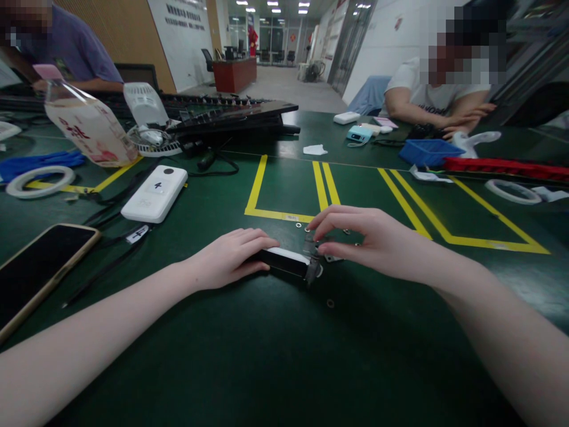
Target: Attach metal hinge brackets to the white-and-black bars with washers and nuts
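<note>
Black-and-white bar (285, 261) in grip of left hand (231, 258), metal bracket (310, 256) in pinch of right hand (360, 237).

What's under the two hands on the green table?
The left hand grips a black block with a white top; its left end is covered. The right hand touches a small metal piece at the other end. Anything beneath that palm is hidden.
</note>
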A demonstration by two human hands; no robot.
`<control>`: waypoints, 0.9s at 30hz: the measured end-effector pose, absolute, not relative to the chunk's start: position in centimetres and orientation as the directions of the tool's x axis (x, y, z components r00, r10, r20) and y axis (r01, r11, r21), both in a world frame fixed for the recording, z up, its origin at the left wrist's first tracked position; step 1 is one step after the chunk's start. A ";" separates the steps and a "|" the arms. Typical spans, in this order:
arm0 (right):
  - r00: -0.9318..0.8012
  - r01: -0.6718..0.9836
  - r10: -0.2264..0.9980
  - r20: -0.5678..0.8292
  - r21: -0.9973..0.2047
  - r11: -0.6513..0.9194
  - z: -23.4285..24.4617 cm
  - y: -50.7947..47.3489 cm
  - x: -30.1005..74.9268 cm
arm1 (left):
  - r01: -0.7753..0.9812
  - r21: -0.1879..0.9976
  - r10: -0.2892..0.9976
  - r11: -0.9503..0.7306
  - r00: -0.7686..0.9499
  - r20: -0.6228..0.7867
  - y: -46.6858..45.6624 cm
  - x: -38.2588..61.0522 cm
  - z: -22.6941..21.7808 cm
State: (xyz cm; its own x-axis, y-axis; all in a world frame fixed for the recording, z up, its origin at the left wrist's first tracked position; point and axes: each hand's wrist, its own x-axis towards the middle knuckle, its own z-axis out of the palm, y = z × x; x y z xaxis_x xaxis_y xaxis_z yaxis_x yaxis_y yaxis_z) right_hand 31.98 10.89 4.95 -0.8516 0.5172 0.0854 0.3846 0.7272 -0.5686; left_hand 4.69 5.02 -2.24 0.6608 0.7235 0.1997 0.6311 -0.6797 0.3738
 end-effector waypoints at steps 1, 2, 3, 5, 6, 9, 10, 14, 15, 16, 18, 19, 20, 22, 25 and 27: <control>-0.855 0.371 0.509 0.097 -0.572 0.732 5.1 10.9 32.1 | 0.633 0.374 0.725 -0.678 0.660 0.198 5.0 4.7 -2.2; -0.858 0.363 0.503 0.102 -0.572 0.735 5.1 10.9 32.1 | 0.634 0.374 0.726 -0.677 0.660 0.195 5.0 4.7 -2.2; -0.863 0.360 0.495 0.097 -0.569 0.739 5.2 10.9 32.2 | 0.633 0.375 0.725 -0.677 0.661 0.192 5.0 4.7 -2.2; -0.876 0.369 0.479 0.061 -0.555 0.745 5.1 11.0 32.3 | 0.632 0.378 0.724 -0.677 0.664 0.188 5.0 4.7 -2.1; -0.879 0.378 0.475 0.042 -0.548 0.746 5.1 11.0 32.2 | 0.631 0.380 0.724 -0.676 0.664 0.187 5.0 4.7 -2.1; -0.878 0.393 0.478 0.018 -0.543 0.742 4.8 11.0 32.1 | 0.632 0.384 0.727 -0.673 0.662 0.185 5.0 4.8 -2.1; -0.876 0.392 0.481 0.022 -0.547 0.740 4.6 11.0 32.1 | 0.633 0.385 0.728 -0.672 0.661 0.183 5.0 4.8 -2.1; -0.877 0.368 0.476 0.057 -0.558 0.744 4.3 11.1 32.0 | 0.624 0.387 0.722 -0.679 0.664 0.198 5.1 4.7 -2.3; -0.877 0.362 0.475 0.066 -0.559 0.746 4.2 11.2 32.0 | 0.622 0.385 0.720 -0.681 0.664 0.201 5.1 4.7 -2.3; -0.877 0.359 0.475 0.072 -0.560 0.747 4.1 11.2 32.0 | 0.624 0.383 0.721 -0.681 0.663 0.202 5.1 4.7 -2.3; -0.877 0.358 0.476 0.069 -0.569 0.741 4.1 11.3 32.1 | 0.630 0.378 0.725 -0.678 0.660 0.198 5.1 4.7 -2.3; -0.877 0.360 0.476 0.059 -0.576 0.734 4.1 11.3 32.1 | 0.633 0.378 0.726 -0.676 0.659 0.195 5.1 4.7 -2.2; -0.878 0.363 0.476 0.045 -0.586 0.725 4.2 11.3 32.1 | 0.633 0.378 0.726 -0.676 0.660 0.193 5.0 4.7 -2.2; -0.880 0.374 0.474 0.004 -0.609 0.699 4.4 11.3 32.1 | 0.629 0.379 0.722 -0.679 0.665 0.189 5.0 4.8 -2.1; -0.884 0.382 0.467 -0.039 -0.636 0.670 4.7 11.2 32.2 | 0.624 0.383 0.718 -0.682 0.671 0.185 5.0 4.7 -2.2; -0.883 0.386 0.466 -0.051 -0.642 0.662 4.9 11.2 32.2 | 0.620 0.385 0.716 -0.684 0.672 0.189 5.1 4.7 -2.2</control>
